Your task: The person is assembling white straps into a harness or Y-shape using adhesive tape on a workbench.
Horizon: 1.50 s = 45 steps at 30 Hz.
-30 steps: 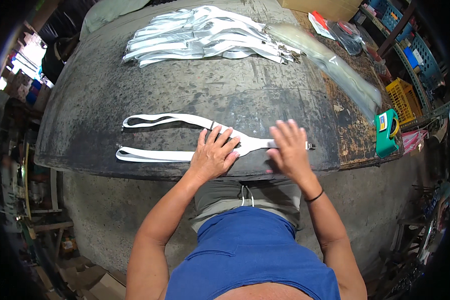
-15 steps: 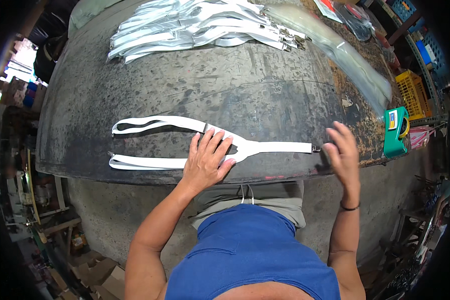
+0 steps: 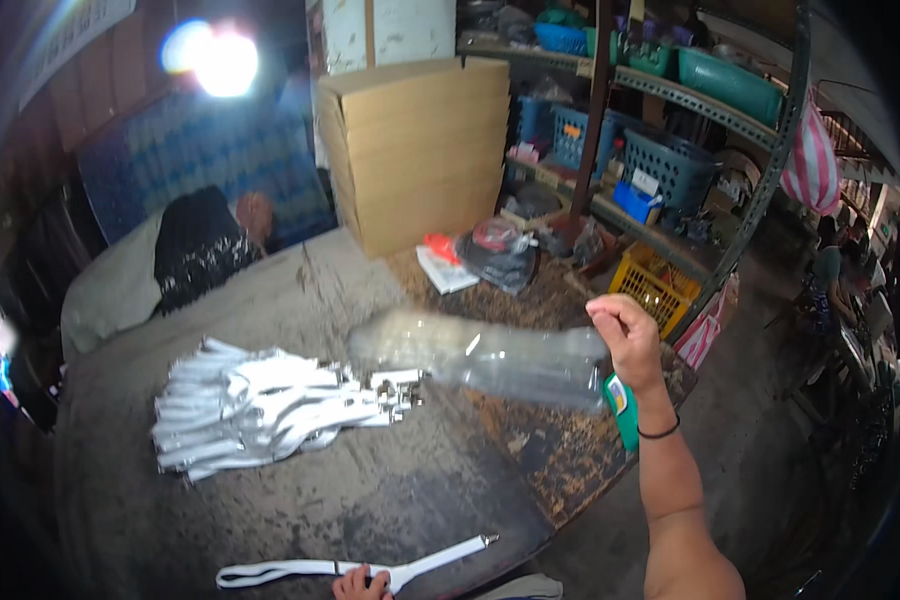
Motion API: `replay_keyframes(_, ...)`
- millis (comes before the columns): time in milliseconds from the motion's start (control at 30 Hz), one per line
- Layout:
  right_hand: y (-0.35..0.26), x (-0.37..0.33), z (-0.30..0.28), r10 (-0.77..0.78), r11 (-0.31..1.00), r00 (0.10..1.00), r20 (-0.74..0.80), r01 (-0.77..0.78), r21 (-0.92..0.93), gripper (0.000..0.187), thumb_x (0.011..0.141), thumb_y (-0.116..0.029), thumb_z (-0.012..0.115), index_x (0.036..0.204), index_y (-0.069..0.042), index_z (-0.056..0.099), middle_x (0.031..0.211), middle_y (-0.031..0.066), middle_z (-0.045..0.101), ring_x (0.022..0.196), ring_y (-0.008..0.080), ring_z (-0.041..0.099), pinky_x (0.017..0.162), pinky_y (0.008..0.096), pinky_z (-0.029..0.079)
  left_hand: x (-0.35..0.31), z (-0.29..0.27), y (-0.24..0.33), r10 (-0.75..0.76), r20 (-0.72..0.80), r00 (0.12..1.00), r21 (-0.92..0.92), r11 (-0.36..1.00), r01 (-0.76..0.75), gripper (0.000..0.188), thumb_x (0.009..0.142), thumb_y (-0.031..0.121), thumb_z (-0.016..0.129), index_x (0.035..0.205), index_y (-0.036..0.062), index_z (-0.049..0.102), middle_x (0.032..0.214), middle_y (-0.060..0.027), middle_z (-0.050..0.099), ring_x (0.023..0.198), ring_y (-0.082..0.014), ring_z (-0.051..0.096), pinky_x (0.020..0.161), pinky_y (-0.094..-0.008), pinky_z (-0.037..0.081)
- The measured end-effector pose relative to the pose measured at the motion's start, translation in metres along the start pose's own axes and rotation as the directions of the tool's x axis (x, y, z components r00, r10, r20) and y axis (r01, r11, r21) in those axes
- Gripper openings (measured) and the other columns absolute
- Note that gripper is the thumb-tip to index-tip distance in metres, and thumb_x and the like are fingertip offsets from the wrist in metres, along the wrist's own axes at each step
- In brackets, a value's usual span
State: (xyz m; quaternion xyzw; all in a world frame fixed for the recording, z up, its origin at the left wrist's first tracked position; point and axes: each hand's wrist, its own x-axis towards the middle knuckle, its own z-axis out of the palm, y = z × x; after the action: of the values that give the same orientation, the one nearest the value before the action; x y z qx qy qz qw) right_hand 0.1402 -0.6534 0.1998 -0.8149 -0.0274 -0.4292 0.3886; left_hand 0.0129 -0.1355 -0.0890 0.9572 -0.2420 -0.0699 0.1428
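Observation:
A white pair of suspenders (image 3: 445, 561) with metal clips lies at the table's near edge. My left hand (image 3: 362, 583) rests on its junction with fingers spread; the lower edge of the view cuts off much of this hand. My right hand (image 3: 627, 338) is raised at the right end of a stack of long clear plastic bags (image 3: 490, 358). Its fingers are curled closed, and whether a bag is between them cannot be made out. Below the right wrist, partly covered, sits a green object (image 3: 622, 415) with a pale label, like a tape dispenser.
A pile of bagged white suspenders (image 3: 270, 405) lies on the worn table (image 3: 370, 510). Behind stand a tall cardboard stack (image 3: 425, 150) and a metal shelf (image 3: 710, 105) with baskets. A yellow crate (image 3: 655, 285) is at the right.
The view has tilted up toward the shelves. My right hand has moved from beside the suspenders' end clip to the bags, its fingers now curled. My left hand stays on the suspenders.

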Motion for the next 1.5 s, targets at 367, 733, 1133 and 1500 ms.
replay_keyframes(367, -0.022, 0.327, -0.014, 0.078, 0.819, 0.996, -0.038, -0.042, 0.572, 0.026, 0.099, -0.032, 0.064, 0.107, -0.007, 0.069, 0.094, 0.0001, 0.066, 0.083, 0.0117, 0.063, 0.076, 0.0297, 0.055, 0.027, 0.011, 0.019, -0.001, -0.029, 1.0, -0.038, 0.999, 0.0, 0.048, 0.079, 0.028, 0.075, 0.125, 0.0165, 0.065, 0.125, -0.0156, 0.058, 0.113, -0.0388, 0.054, 0.089, -0.0518, 0.048)
replay_keyframes(733, -0.118, 0.514, 0.033, 0.343, 0.378, 0.939, -0.01, -0.128, 0.917, 0.066, 0.096, -0.055, 0.06, 0.123, 0.004, 0.049, 0.093, 0.0141, 0.059, 0.073, 0.0264, 0.062, 0.079, 0.0513, 0.059, 0.033, 0.015, 0.043, -0.231, -0.093, 0.969, -0.177, 0.961, 0.212, 0.04, 0.079, 0.02, 0.069, 0.117, 0.0095, 0.062, 0.123, -0.0188, 0.057, 0.114, -0.0419, 0.052, 0.095, -0.0522, 0.044)
replay_keyframes(1133, -0.134, 0.557, 0.021, 0.31, 0.099, 0.913, -0.263, 0.245, 0.965, 0.033, 0.095, -0.015, 0.055, 0.126, -0.003, 0.051, 0.103, 0.0119, 0.056, 0.097, 0.0275, 0.058, 0.094, 0.0491, 0.045, 0.039, 0.013, 0.055, -0.304, -0.099, 0.948, -0.212, 0.937, 0.278, 0.043, 0.076, 0.026, 0.069, 0.115, 0.0093, 0.063, 0.124, -0.0193, 0.057, 0.117, -0.0428, 0.05, 0.096, -0.0541, 0.044)
replay_keyframes(1500, -0.114, 0.548, -0.061, 0.104, 0.508, 0.745, -0.659, 0.53, 0.679, 0.021, 0.099, -0.019, 0.058, 0.116, -0.007, 0.056, 0.094, 0.0032, 0.062, 0.082, 0.0163, 0.06, 0.083, 0.0319, 0.05, 0.045, 0.004, 0.037, -0.308, -0.019, 0.951, -0.13, 0.944, 0.303, 0.045, 0.072, 0.026, 0.075, 0.114, 0.0154, 0.063, 0.122, -0.016, 0.054, 0.117, -0.0413, 0.05, 0.093, -0.0543, 0.045)
